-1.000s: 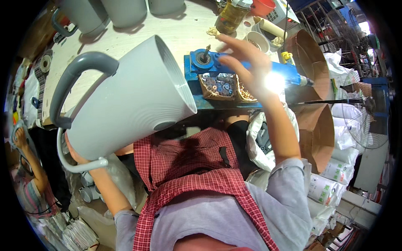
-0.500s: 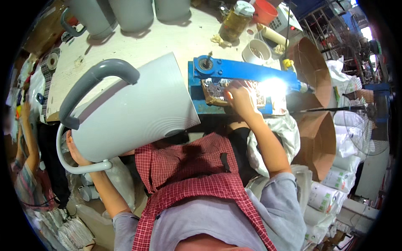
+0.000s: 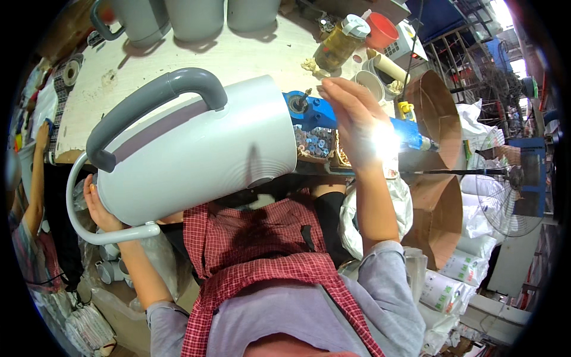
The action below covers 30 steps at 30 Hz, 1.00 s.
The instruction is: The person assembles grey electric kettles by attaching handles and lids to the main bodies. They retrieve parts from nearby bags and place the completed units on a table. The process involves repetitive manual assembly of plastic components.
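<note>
head view:
- item, grey vessel [image 3: 208, 160], centre left of the frame, large and tapered. its long axis slants from lower left to upper right, the wide end toward the blue fixture [image 3: 321, 113].
- fittings: dark curved handle [image 3: 137, 98] along its upper side; pale looped bail [image 3: 74, 199] round its lower left end.
- your left hand [image 3: 106, 216], lower left: the grip is curled about the vessel's lower left end and has hold of it; the thumb is hidden.
- your right hand [image 3: 360, 119], right of centre: raised over the fixture, fingers bent, tips near the upright post [image 3: 306, 95]. whether this grip pinches anything, you cannot tell.
- key relation: the vessel's wide end sits just beside the post, which lies to its upper right; your right hand is nearer the post, your left at the opposite end of the axis.
- nearby: washers [image 3: 315, 141] below the fixture; bench [image 3: 267, 62] behind.
</note>
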### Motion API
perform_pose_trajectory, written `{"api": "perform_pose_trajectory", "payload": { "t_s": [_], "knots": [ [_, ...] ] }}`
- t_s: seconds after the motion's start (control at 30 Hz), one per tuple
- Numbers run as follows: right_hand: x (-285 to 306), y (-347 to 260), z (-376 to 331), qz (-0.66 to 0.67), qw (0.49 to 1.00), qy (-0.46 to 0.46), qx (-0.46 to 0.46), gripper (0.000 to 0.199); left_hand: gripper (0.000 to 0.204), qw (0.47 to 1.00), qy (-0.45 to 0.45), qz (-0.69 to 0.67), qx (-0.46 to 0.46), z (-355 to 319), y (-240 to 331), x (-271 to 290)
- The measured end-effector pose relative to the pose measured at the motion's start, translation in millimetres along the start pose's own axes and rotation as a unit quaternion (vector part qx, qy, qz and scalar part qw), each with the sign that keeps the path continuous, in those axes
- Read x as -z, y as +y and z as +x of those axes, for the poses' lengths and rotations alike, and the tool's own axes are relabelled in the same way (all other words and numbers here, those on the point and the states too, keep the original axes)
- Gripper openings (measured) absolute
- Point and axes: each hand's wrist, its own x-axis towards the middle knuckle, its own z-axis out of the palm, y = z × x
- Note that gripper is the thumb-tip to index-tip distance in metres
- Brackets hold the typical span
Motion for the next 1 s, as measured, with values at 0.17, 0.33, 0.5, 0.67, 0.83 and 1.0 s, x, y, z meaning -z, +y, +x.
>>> {"api": "perform_pose_trajectory", "payload": {
  "t_s": [0.17, 0.33, 0.5, 0.67, 0.83, 1.0],
  "knots": [
    [-14, 12, -3, 0.002, 0.998, -0.041, 0.053, 0.024, 0.034, 0.999, 0.002, -0.036, 0.002, 1, -2, -5],
    [-2, 7, -3, 0.027, 0.998, -0.049, -0.02, 0.031, 0.033, 0.999, 0.0, -0.035, 0.01, 4, -3, -13],
    [27, -9, -26, 0.244, 0.945, -0.076, -0.206, 0.031, 0.029, 0.999, -0.009, -0.026, -0.038, 4, -7, -56],
    [32, -5, -40, 0.296, 0.881, 0.023, -0.368, 0.019, 0.027, 0.995, -0.062, -0.078, -0.011, -1, -12, -106],
    [28, 10, -46, 0.309, 0.873, 0.016, -0.377, 0.018, 0.028, 0.993, -0.086, -0.082, -0.002, 0, -24, -118],
    [33, 8, -47, 0.307, 0.849, -0.015, -0.43, 0.018, 0.028, 0.994, -0.104, 0.0, -0.044, 3, -32, -116]
  ]
}}
